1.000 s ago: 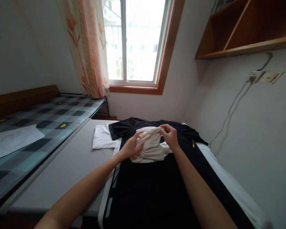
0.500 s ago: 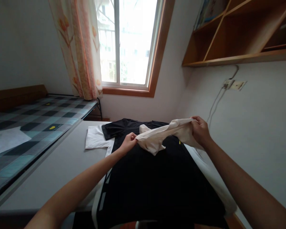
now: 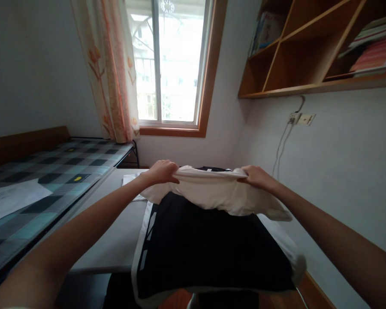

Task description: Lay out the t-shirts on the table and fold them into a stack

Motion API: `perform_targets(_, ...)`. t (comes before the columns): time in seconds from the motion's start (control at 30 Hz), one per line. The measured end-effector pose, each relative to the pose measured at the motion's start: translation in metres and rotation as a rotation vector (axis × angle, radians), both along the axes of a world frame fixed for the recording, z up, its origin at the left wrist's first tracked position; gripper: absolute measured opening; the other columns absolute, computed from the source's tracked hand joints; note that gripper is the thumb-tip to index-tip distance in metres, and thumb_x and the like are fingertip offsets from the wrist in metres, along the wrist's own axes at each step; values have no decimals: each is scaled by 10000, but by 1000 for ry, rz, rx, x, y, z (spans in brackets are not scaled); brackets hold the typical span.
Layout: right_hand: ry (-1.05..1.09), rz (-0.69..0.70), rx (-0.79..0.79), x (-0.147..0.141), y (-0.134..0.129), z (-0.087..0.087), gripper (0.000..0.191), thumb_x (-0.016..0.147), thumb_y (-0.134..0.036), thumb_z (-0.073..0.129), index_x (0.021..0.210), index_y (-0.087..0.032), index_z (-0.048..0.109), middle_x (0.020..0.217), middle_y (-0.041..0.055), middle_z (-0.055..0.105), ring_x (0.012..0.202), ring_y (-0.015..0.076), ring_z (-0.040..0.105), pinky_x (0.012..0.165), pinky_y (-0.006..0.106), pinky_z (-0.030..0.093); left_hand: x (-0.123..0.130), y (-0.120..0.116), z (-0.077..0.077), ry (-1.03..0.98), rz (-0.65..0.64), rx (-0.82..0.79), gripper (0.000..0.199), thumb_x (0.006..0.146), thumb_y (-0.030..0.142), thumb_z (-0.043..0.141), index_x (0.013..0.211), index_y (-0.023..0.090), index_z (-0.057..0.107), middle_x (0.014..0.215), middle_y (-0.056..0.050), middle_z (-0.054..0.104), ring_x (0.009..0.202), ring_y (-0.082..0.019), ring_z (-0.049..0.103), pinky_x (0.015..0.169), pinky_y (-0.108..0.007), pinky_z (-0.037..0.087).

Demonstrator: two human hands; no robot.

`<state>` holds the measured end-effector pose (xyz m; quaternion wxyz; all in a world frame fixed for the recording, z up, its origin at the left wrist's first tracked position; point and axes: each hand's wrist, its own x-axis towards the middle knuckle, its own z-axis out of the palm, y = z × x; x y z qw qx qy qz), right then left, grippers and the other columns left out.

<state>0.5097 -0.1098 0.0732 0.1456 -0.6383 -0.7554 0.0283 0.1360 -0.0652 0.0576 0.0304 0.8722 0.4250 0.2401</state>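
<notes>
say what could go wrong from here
The off-white cloth garment, held near its top by the left hand and right hand, hangs loosely, so it might crease or fold under if lowered. Its lower edge hangs over the spread black fabric shirt and could drag it crooked. That shirt's near hem passes the grey tabletop's edge, so a tug might slide it.

This seems a bedroom in a home: left of the window (image 3: 178,68) is a bed (image 3: 61,165), right are shelves (image 3: 305,51).
</notes>
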Motion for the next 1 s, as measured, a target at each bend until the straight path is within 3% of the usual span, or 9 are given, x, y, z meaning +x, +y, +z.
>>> perform_targets(0.13,329,-156,407,4,18,-6,143,702,-319,549,759,-189,572,771,57,654,749,206,584,655,283,428,-9,4,-6,-268,42,-8,243,727,380,637,609,169,613,711,-54,639,738,-207,610,704,-291,454)
perform_targets(0.27,704,-154,437,-5,15,-8,379,684,-403,615,976,-164,588,849,49,663,770,187,570,642,276,470,-7,5,-8,-873,-101,-305,421,779,529,563,892,136,664,756,-38,670,666,-154,589,630,-259,472)
perform_targets(0.4,603,8,-120,-12,-16,0,487,641,-535,708,929,-144,676,827,72,690,733,197,597,628,283,484,-17,-7,0,-992,-129,-447,424,689,476,685,947,140,673,787,-33,699,686,-149,604,628,-247,489)
perform_targets(0.47,381,135,-461,-10,-31,2,438,576,-497,772,830,-145,711,788,55,698,724,206,613,639,279,480,-27,-17,5,-804,-164,-556,398,635,421,737,904,130,700,792,-39,712,701,-166,620,626,-247,492)
perform_targets(0.53,155,203,-581,-6,-40,-1,368,485,-368,822,771,-160,720,743,17,695,734,217,626,655,272,471,-36,-27,7,-537,-200,-677,356,560,364,787,815,123,726,735,-34,711,653,-181,620,578,-245,476)
perform_targets(0.67,-72,124,-360,4,-41,-12,154,525,-251,736,647,-189,667,669,7,678,708,220,628,630,265,441,-38,-38,-4,-155,-158,-568,172,478,248,786,574,154,678,547,16,633,525,-162,560,493,-231,399)
perform_targets(0.83,266,-32,218,7,-40,-15,149,680,-338,584,710,-193,592,755,48,668,728,202,609,653,275,449,-29,-40,-16,-322,50,-71,152,607,201,549,672,172,683,694,-19,689,736,-223,633,642,-256,451)
perform_targets(0.9,521,2,272,5,-48,-14,212,678,-345,574,806,-177,598,782,37,665,723,189,600,642,276,463,-28,-45,-13,-453,72,-19,246,607,204,497,756,159,688,759,-31,701,804,-238,635,683,-273,472)
perform_targets(1.0,764,95,148,1,-68,-5,329,633,-349,653,905,-168,616,790,9,672,695,167,599,612,266,478,-28,-61,1,-581,10,-185,276,581,203,483,779,134,663,728,-20,673,748,-209,613,654,-270,485)
